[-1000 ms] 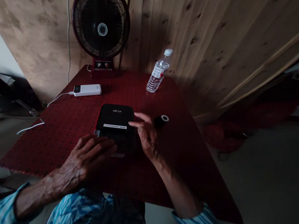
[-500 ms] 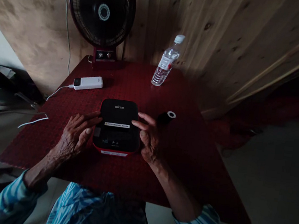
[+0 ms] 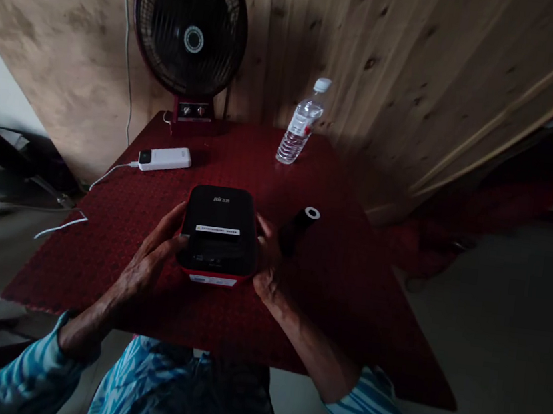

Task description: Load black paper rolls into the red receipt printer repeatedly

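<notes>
A small black-topped, red-sided box, apparently a receipt printer, lies flat on the red table with a white label strip across its lid. My left hand grips its left side, fingers along the edge and thumb on the top near the front corner. On the opposite side my right hand is wrapped against the wall of the printer; its fingertips are partly hidden and dark. Just beyond the right hand lies a black roll with a white ring at its end.
The table has a patterned red cover. At the back stand a fan and a water bottle. A white power bank with a cable lies at the left. Behind is a wooden wall.
Both hands have come down from the printer's top edges to grip its sides, the left thumb now on the lid. The view has shifted slightly; the printer looks about where it was.
</notes>
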A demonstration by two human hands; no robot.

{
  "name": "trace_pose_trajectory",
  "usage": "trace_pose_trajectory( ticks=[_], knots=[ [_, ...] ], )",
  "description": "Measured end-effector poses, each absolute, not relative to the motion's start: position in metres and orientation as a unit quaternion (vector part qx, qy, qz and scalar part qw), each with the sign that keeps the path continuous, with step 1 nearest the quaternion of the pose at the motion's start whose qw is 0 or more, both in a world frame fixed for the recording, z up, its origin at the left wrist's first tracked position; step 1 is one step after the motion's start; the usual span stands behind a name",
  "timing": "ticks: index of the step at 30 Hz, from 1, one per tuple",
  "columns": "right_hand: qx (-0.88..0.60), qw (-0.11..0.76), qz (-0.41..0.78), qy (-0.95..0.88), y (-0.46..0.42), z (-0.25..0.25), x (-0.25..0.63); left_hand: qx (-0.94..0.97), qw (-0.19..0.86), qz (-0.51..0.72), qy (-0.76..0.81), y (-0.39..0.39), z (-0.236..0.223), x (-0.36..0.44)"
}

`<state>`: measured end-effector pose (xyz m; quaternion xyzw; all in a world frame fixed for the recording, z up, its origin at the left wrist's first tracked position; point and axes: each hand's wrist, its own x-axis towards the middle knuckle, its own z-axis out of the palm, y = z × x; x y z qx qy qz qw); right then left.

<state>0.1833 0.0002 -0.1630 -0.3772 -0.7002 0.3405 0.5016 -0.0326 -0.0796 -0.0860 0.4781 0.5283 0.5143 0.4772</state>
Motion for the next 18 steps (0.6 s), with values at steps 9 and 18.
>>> trace_pose_trajectory(
  ticks=[9, 18],
  knots=[
    [-0.363, 0.532, 0.315, -0.697, -0.002, -0.163, 0.182, 0.434, 0.514, 0.557, 0.488, -0.066, -0.084, -0.031],
    [-0.355, 0.526, 0.289, -0.716, -0.002, -0.162, 0.184, 0.43, 0.528, 0.555, 0.477, -0.06, -0.097, -0.043]
  ],
)
